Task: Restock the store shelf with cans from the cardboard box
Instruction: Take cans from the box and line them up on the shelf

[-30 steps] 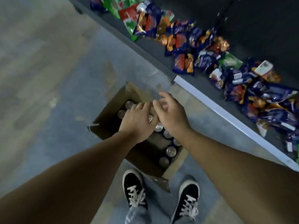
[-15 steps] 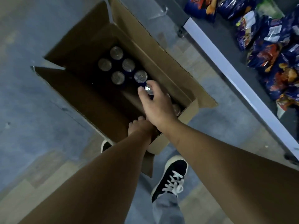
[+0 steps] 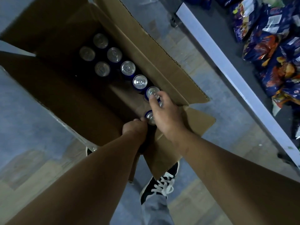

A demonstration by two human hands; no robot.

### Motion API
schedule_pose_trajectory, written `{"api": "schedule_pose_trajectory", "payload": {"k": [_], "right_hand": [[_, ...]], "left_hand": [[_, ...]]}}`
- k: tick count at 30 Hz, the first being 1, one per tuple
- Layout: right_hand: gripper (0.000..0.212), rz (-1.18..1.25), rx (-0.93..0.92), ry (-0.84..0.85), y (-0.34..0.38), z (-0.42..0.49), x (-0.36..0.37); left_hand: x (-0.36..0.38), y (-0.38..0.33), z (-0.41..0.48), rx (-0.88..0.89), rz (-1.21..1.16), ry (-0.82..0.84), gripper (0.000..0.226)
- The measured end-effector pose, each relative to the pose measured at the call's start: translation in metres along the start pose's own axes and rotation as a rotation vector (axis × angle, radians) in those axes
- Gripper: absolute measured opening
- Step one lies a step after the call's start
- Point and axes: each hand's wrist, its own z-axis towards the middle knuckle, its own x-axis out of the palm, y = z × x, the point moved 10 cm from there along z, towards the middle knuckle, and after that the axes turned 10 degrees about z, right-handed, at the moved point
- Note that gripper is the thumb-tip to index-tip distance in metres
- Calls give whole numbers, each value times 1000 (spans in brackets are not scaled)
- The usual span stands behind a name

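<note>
Right hand (image 3: pixel 164 116) pinches the rim of the far can (image 3: pixel 152 92), upright in the cardboard box (image 3: pixel 162 75); left hand (image 3: pixel 134 129) curls against the near can (image 3: pixel 150 118), grip not discernible. Risk: rim-only pinch may slip on lifting.

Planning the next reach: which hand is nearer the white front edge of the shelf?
Right. The right hand, fingers on a can, is on the side towards the shelf edge; the left hand, curled round the nearest can, lies beyond it, farther off.
</note>
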Motion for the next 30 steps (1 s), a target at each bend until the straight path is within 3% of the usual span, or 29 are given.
{"api": "schedule_pose_trajectory", "payload": {"k": [9,14,17,22,27,30], "right_hand": [[50,54,25,35,-9,2,3],[47,96,14,37,-4,0,0],[45,91,19,75,9,-9,-2],[62,37,-4,123,53,-23,-15],[65,54,-125,108,126,-43,-33],[79,51,-174,114,171,-56,-41]], "left_hand": [[-5,-2,11,60,127,-74,44],[-35,20,-7,-8,149,-75,63],[-73,34,-28,32,122,-94,58],[-154,63,-73,30,57,-174,50],[-239,86,-116,8,33,-280,53],[-293,92,-149,19,38,-343,60]]}}
